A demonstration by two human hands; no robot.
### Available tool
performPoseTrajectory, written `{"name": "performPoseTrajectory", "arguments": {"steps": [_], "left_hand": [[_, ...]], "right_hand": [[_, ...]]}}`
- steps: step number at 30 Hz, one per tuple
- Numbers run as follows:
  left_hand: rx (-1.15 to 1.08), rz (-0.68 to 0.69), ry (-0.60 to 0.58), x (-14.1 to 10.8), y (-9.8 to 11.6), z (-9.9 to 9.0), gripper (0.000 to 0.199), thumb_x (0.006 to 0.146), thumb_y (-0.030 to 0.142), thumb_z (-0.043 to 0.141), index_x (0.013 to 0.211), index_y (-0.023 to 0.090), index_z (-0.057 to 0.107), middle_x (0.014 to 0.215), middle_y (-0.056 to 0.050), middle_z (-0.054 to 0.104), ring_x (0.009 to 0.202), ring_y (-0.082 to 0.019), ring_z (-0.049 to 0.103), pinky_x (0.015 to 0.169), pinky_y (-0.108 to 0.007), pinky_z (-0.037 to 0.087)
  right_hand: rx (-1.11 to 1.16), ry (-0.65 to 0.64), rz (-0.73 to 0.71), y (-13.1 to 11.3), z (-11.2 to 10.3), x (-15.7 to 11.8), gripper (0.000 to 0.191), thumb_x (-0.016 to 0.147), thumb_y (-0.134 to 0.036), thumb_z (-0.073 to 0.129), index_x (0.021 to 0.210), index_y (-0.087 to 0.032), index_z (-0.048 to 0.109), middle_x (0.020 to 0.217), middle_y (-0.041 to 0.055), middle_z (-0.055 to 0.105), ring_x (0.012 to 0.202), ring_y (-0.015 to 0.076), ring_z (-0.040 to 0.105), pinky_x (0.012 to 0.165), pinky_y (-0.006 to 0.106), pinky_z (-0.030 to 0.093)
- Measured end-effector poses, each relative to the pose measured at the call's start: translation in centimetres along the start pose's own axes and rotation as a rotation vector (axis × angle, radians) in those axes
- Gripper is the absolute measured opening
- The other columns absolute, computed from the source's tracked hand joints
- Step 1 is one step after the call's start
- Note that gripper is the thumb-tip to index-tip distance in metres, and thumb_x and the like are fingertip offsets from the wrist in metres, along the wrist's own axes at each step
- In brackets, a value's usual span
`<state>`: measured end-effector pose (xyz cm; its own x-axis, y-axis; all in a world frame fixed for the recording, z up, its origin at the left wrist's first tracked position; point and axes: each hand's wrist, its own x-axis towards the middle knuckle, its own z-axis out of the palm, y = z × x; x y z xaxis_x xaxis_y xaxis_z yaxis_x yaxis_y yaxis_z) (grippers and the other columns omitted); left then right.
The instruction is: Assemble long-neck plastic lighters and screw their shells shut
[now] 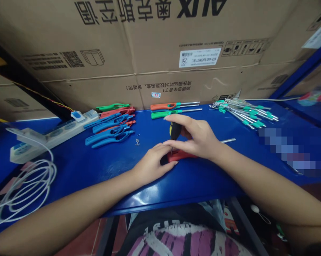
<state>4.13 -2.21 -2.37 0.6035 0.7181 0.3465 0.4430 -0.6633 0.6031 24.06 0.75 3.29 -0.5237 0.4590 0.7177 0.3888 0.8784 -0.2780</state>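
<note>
As right fingers (184, 121) hold screwdriver (174, 131), lighter (179, 155) beneath

black top (192, 217), white lettering (160, 226), purple-and-white print (173, 241) across the front, bare forearms (77, 209)

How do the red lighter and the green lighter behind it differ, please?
The red lighter is held by the left hand, with the screwdriver upright on it; the green lighter has none. The right hand partly hides the red lighter; the green lighter shows nearly whole. Both have metal tubes pointing right.
</note>
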Motion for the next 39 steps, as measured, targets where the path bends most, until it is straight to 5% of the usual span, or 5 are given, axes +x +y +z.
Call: {"name": "performPoseTrajectory", "arguments": {"steps": [9, 24, 29, 34, 39], "left_hand": [[-0.028, 0.010, 0.010, -0.2, -0.3, 0.2, 0.027, 0.091, 0.028, 0.071, 0.115, 0.018, 0.066, 0.110, -0.007, 0.074, 0.101, -0.024, 0.066, 0.091, -0.039, 0.052], [-0.060, 0.018, -0.020, -0.1, 0.0, -0.1, 0.032, 0.091, 0.026, 0.070, 0.121, 0.019, 0.065, 0.111, -0.007, 0.073, 0.102, -0.023, 0.065, 0.093, -0.039, 0.052], [-0.067, 0.023, -0.035, -0.3, -0.1, -0.2, 0.038, 0.082, 0.020, 0.074, 0.119, 0.020, 0.065, 0.115, -0.005, 0.073, 0.103, -0.023, 0.065, 0.093, -0.038, 0.053], [-0.079, 0.046, -0.063, -0.4, -0.2, -0.2, 0.036, 0.087, 0.022, 0.072, 0.122, 0.019, 0.064, 0.115, -0.005, 0.073, 0.101, -0.021, 0.067, 0.091, -0.036, 0.053], [-0.060, 0.067, -0.048, -0.5, -0.4, -0.1, 0.033, 0.090, 0.028, 0.072, 0.121, 0.018, 0.064, 0.106, -0.006, 0.074, 0.097, -0.023, 0.068, 0.087, -0.037, 0.054]], "right_hand": [[-0.088, 0.077, -0.089, -0.7, -0.4, 0.4, 0.043, 0.091, -0.039, 0.070, 0.131, -0.027, 0.061, 0.106, 0.0049, 0.074, 0.092, 0.0213, 0.071, 0.077, 0.032, 0.059], [0.034, -0.043, 0.058, -0.1, -0.7, 0.6, 0.041, 0.106, -0.031, 0.037, 0.143, -0.019, 0.051, 0.126, 0.0091, 0.069, 0.090, 0.0151, 0.071, 0.076, 0.028, 0.059], [-0.059, 0.154, -0.070, 0.3, -0.6, 0.5, 0.037, 0.093, -0.043, 0.067, 0.120, -0.018, 0.067, 0.107, 0.0083, 0.074, 0.087, 0.0185, 0.071, 0.079, 0.030, 0.058], [0.153, -0.025, -0.004, 0.2, -0.5, 0.4, 0.038, 0.107, -0.029, 0.036, 0.139, -0.018, 0.054, 0.123, 0.0098, 0.070, 0.099, 0.0165, 0.071, 0.085, 0.031, 0.059], [0.014, 0.123, -0.117, -0.2, -0.3, 0.3, 0.038, 0.094, -0.039, 0.067, 0.125, -0.018, 0.064, 0.116, 0.0092, 0.072, 0.093, 0.0177, 0.071, 0.079, 0.027, 0.058]]}}
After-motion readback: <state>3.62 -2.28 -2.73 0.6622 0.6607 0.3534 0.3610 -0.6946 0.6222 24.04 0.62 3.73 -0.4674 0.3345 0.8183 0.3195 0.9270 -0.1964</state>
